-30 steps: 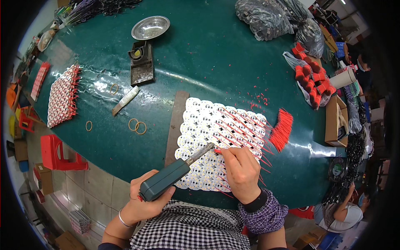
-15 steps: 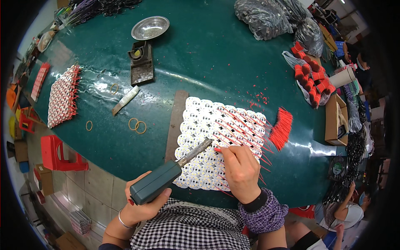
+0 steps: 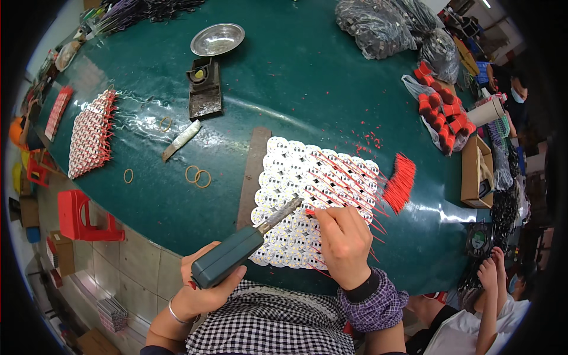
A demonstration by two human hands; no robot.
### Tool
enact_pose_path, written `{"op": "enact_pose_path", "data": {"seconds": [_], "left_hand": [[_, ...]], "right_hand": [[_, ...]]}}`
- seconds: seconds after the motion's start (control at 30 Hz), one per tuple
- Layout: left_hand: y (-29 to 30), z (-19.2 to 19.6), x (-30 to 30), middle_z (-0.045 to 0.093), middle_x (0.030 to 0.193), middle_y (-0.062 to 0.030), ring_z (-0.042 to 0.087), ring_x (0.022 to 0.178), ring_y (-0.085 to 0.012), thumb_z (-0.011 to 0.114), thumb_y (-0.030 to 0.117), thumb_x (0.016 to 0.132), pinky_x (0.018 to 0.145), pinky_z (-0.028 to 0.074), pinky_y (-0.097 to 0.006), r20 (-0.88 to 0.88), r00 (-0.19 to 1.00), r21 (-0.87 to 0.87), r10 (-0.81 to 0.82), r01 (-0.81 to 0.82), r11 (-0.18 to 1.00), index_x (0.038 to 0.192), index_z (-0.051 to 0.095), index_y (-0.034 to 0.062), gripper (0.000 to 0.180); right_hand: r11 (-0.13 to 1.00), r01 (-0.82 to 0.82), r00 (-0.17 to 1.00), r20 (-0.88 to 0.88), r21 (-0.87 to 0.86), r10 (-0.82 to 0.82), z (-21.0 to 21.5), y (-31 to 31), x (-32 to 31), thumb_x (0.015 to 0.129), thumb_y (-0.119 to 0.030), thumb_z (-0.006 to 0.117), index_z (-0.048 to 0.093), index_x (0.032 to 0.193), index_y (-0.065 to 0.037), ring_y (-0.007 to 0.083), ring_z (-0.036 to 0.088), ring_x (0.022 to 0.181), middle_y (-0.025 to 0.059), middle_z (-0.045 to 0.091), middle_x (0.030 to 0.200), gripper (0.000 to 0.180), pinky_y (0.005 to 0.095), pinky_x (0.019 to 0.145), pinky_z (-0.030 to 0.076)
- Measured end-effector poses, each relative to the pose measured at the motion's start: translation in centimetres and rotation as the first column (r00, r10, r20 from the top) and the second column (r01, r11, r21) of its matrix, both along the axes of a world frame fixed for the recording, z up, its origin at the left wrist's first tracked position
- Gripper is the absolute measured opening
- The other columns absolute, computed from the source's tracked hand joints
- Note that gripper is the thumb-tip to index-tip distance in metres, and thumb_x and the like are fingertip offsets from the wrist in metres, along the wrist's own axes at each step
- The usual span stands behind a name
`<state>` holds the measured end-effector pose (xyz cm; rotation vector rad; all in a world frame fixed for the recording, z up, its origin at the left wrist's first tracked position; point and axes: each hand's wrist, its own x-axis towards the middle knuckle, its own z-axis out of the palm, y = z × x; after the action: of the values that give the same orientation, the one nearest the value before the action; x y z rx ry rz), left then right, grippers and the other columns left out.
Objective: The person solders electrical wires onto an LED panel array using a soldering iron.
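My left hand [image 3: 204,293] is closed round the dark green handle of a soldering iron [image 3: 229,255]. Its metal barrel slants up and right over a panel of round white LED boards [image 3: 283,168], the tip close to my right fingertips. With thumb and fingers pinched, my right hand [image 3: 346,245] holds a red wire [image 3: 310,212] at the panel's middle; most of this wire is hidden by the hand. Many thin red wires lie slantwise across the right part of the panel. A dense bundle of red wires [image 3: 400,184] rests just right of it.
A brown strip [image 3: 253,177] borders the panel's left edge. Farther off are a metal bowl [image 3: 218,39], a dark metal tray [image 3: 205,97] and rubber bands [image 3: 202,178]. Finished-looking wired panels [image 3: 92,136] lie left; red bundles [image 3: 441,112] and a cardboard box [image 3: 477,171] stand right.
The whole view has shifted slightly. Both hands, the iron and the red wire keep nearly the same places over the panel. At the lower right, another person's arms and body have moved.
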<state>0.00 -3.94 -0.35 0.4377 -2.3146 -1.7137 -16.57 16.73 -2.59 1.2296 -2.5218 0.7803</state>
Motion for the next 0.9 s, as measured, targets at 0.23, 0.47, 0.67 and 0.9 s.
{"op": "enact_pose_path", "data": {"seconds": [0.23, 0.47, 0.67, 0.9], "left_hand": [[0.2, -0.3, -0.7, 0.069, 0.087, -0.0077, 0.063, 0.069, -0.0117, 0.078, -0.002, 0.080, 0.060, 0.048, -0.025, 0.026, 0.999, 0.002, -0.033, 0.032, 0.999, 0.101, 0.071, -0.0048, 0.023], [0.3, -0.2, -0.9, 0.067, 0.083, -0.0066, 0.060, 0.066, -0.0106, 0.077, -0.002, 0.080, 0.058, 0.046, -0.025, 0.065, 0.997, 0.013, -0.045, 0.045, 0.999, 0.098, 0.071, -0.0041, 0.019], [0.1, -0.6, -0.3, 0.066, 0.082, -0.0069, 0.059, 0.065, -0.0113, 0.077, -0.002, 0.079, 0.057, 0.046, -0.026, 0.072, 0.996, 0.029, -0.048, 0.046, 0.998, 0.098, 0.071, -0.0044, 0.020], [0.1, -0.9, 0.4, 0.066, 0.083, -0.0094, 0.061, 0.065, -0.0143, 0.078, -0.002, 0.077, 0.057, 0.047, -0.027, 0.039, 0.999, 0.066, 0.006, -0.009, 0.998, 0.102, 0.071, -0.0060, 0.026]], "right_hand": [[0.999, -0.010, 1.000, -0.003, 0.042, 0.010, -0.4, -0.2, -0.4, 0.078, -0.002, 0.066, 0.070, 0.105, 0.001, 0.0241, 0.061, 0.085, 0.0080, 0.064, 0.094, 0.027, 0.0367, 0.071, 0.049], [0.999, -0.014, 1.000, -0.009, 0.052, 0.014, -0.5, -0.3, -0.5, 0.077, -0.002, 0.067, 0.070, 0.105, 0.001, 0.0247, 0.061, 0.085, 0.0086, 0.063, 0.095, 0.028, 0.0372, 0.072, 0.049], [0.999, -0.008, 1.000, 0.000, 0.038, 0.008, -0.5, -0.4, -0.4, 0.077, -0.001, 0.068, 0.070, 0.105, 0.002, 0.0248, 0.060, 0.083, 0.0090, 0.062, 0.093, 0.028, 0.0371, 0.070, 0.049], [1.000, -0.012, 1.000, -0.006, 0.013, 0.012, -0.4, -0.5, -0.4, 0.077, 0.000, 0.070, 0.070, 0.103, 0.002, 0.0244, 0.060, 0.081, 0.0085, 0.062, 0.091, 0.026, 0.0365, 0.069, 0.048]]}}
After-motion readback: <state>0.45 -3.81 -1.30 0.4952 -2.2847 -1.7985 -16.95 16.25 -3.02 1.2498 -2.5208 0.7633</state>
